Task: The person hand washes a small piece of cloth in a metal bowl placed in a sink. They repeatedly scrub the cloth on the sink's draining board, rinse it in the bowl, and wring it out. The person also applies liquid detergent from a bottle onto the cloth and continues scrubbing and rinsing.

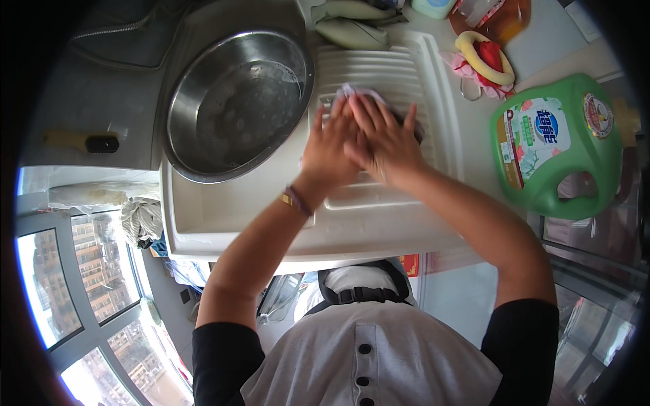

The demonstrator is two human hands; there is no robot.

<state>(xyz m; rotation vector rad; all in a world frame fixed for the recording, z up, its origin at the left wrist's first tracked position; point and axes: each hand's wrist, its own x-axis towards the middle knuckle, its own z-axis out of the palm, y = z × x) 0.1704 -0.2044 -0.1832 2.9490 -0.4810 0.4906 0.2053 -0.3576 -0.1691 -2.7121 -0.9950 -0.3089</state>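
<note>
Both my hands lie palms down over a small wet-looking cloth [377,94] on the ribbed washboard [376,60] of a white laundry sink. The cloth is mostly hidden; a pale lilac edge shows past the fingertips and a dark part by the right little finger. My left hand [332,147] presses from the left, its little finger spread. My right hand [388,134] partly overlaps it, fingers stretched out and little finger apart. Left of them, a steel basin [195,157] holds cloudy water with some foam along its edge.
A green detergent jug [581,167] stands at the right edge. Behind it are a yellow ring [472,40] with red and pink cloth. A grey-green cloth [350,30] lies at the back. On the left counter is a yellow-handled brush [101,143]; windows [96,259] are lower left.
</note>
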